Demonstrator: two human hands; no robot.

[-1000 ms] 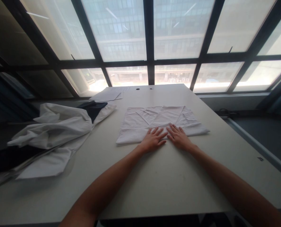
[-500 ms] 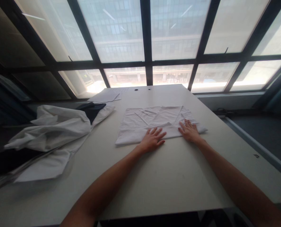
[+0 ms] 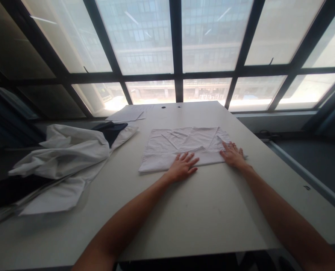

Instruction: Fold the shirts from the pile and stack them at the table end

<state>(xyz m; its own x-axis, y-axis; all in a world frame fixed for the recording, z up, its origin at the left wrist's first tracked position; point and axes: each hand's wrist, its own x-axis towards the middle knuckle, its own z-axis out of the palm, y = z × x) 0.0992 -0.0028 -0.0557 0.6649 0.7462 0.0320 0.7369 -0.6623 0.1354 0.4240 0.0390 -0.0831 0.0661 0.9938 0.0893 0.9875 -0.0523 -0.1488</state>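
A folded white garment (image 3: 161,145), probably a shirt by its layers, lies flat on the white table (image 3: 201,218). Creases run across its upper part, and a folded band crosses its near side. My left hand (image 3: 182,166) rests palm down with spread fingers on the near band, right of its middle. At the right end of the cloth, my right hand (image 3: 233,155) lies over the edge, fingers stretched out. A small bit of fabric pokes out beyond that hand. Neither hand grips anything.
A loose heap of white cloth (image 3: 74,150) with a dark piece (image 3: 112,131) under it spreads over the table's left side. Papers (image 3: 128,114) lie at the back left. Large windows (image 3: 206,37) stand behind. A small dark mark (image 3: 306,188) sits near the right edge.
My right hand has slid to the right along the garment, onto its right end. My left hand stays where it was, and the cloth looks nearly the same.
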